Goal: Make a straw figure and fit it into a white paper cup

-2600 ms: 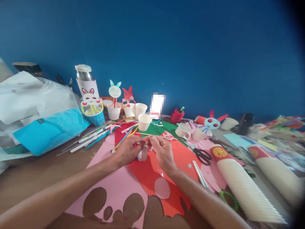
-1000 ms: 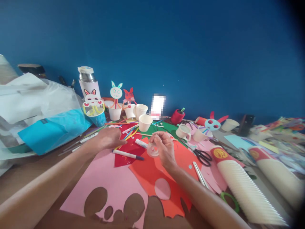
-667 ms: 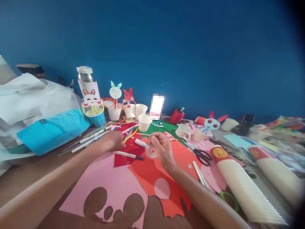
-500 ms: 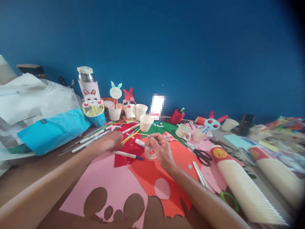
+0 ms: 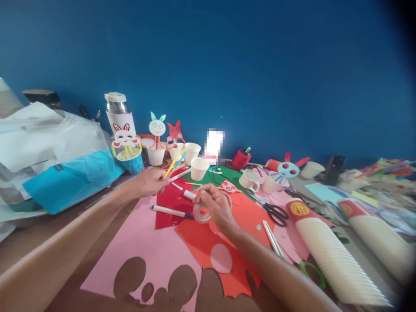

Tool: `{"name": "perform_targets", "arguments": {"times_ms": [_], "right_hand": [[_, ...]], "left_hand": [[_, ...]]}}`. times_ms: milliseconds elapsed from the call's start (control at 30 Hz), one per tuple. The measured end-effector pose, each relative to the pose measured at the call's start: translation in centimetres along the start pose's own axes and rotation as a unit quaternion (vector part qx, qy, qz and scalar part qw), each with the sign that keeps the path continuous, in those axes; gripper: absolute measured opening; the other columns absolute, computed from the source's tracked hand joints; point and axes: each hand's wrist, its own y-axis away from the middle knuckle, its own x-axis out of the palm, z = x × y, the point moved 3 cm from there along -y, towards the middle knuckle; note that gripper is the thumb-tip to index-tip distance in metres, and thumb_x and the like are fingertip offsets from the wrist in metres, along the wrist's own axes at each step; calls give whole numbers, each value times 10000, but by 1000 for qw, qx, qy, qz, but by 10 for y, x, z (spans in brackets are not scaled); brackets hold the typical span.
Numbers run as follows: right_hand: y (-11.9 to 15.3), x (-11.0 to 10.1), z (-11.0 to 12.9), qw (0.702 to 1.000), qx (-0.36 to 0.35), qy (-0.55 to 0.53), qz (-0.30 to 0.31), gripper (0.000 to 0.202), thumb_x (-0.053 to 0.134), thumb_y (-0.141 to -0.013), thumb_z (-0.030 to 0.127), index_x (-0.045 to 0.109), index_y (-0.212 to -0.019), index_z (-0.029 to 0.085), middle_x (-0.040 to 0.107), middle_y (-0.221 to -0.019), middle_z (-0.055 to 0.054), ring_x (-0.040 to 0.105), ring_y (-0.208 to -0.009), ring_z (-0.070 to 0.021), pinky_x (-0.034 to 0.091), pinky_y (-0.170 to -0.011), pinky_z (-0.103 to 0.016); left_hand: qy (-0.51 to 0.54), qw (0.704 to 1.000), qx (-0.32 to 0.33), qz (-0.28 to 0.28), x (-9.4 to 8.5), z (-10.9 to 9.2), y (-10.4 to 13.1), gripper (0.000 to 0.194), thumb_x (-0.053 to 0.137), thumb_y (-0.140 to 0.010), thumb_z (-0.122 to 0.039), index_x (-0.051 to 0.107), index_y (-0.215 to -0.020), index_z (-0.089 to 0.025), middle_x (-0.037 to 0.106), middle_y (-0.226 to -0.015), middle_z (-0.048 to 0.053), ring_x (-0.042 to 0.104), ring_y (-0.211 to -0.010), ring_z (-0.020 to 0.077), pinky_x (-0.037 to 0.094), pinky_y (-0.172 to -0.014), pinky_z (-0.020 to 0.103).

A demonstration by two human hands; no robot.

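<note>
Yellow and blue pipe cleaners (image 5: 175, 164) stick up at a slant from my left hand (image 5: 152, 181), whose fingers are closed on them over the left edge of the red paper (image 5: 165, 221). My right hand (image 5: 215, 204) has its thumb and fingers pinched together. Under those fingers is a roll of clear tape (image 5: 202, 212), partly behind the hand and apparently gripped by it. A white marker (image 5: 172, 211) with a dark cap lies just left of the roll. A white paper cup (image 5: 199, 169) stands beyond both hands.
Cut pink paper (image 5: 143, 238) and orange paper (image 5: 201, 242) cover the table's front. On the right lie black-handled scissors (image 5: 275, 213) and stacked paper cups (image 5: 334, 255). Paper rabbit figures (image 5: 157, 128) in cups and a thermos (image 5: 119, 115) stand near the blue wall.
My left hand has lifted the pipe cleaners, which now point up toward the cups. My right hand and the tape roll have shifted slightly left, the roll a little lower.
</note>
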Motion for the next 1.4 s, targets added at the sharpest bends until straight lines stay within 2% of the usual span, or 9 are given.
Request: {"name": "perform_targets", "arguments": {"times_ms": [67, 167, 233, 333, 567, 700, 933, 1200, 1400], "right_hand": [[1, 2, 0, 1000, 11, 1, 4, 164, 518, -817, 341, 527, -769, 184, 560, -621, 21, 551, -611, -116, 415, -595, -234], [3, 4, 1, 1000, 21, -1, 3, 189, 528, -810, 368, 529, -760, 185, 560, -617, 23, 547, -601, -113, 404, -578, -227], [4, 5, 1, 1000, 30, -6, -2, 188, 550, -796, 367, 536, -762, 183, 566, -614, 24, 538, -587, -105, 399, -573, -221], [3, 5, 1, 999, 44, -23, -21, 193, 581, -772, 365, 551, -766, 175, 557, -595, 29, 516, -555, -91, 387, -545, -207], [2, 7, 3, 996, 69, -56, -23, 239, 671, -675, 364, 568, -757, 164, 554, -592, 37, 497, -517, -79, 393, -510, -199], [4, 10, 4, 995, 88, -53, 10, 262, 694, -642, 360, 594, -787, 165, 581, -622, 19, 503, -521, -89, 392, -493, -205], [4, 9, 4, 996, 89, -4, -5, 215, 682, -641, 362, 617, -655, 157, 567, -553, 13, 474, -466, -80, 382, -447, -203], [5, 10, -3, 994, 106, -7, -7, 227, 676, -646, 361, 579, -628, 157, 543, -507, 35, 454, -416, -65, 353, -418, -191], [4, 8, -9, 995, 98, 3, 17, 252, 641, -690, 404, 614, -652, 156, 561, -520, 24, 491, -444, -78, 399, -447, -194]], "left_hand": [[197, 979, -30, 30, 7, -8, 1, 205, 512, -764, -344, 583, -763, -152, 649, -639, 49, 586, -552, 171, 401, -516, 261], [478, 875, -22, 70, 28, -20, 3, 159, 495, -794, -253, 591, -861, -146, 693, -819, 89, 638, -800, 208, 474, -683, 313], [560, 824, -33, 85, 42, -24, 5, 142, 484, -803, -203, 603, -842, -136, 689, -904, 108, 624, -895, 221, 483, -735, 339], [610, 787, -41, 81, 55, -29, 10, 145, 489, -806, -165, 616, -868, -133, 679, -970, 113, 604, -963, 227, 493, -759, 350], [620, 782, -39, 47, 71, -36, 20, 142, 499, -807, -147, 623, -877, -140, 660, -1040, 104, 622, -913, 193, 504, -733, 291], [611, 788, -32, 73, 76, -37, 23, 172, 514, -808, -185, 633, -930, -165, 656, -1048, 82, 639, -813, 164, 503, -656, 257], [606, 788, -29, 105, 84, -40, 26, 236, 522, -802, -212, 619, -1009, -153, 664, -989, 113, 639, -728, 171, 492, -561, 260], [636, 770, -24, 47, 83, -42, 24, 196, 491, -826, -184, 567, -1007, -175, 651, -1056, 101, 639, -834, 187, 485, -571, 251], [640, 766, -22, 49, 81, -43, 26, 132, 488, -827, -215, 549, -940, -186, 660, -1028, 81, 646, -763, 174, 464, -527, 241]]}}
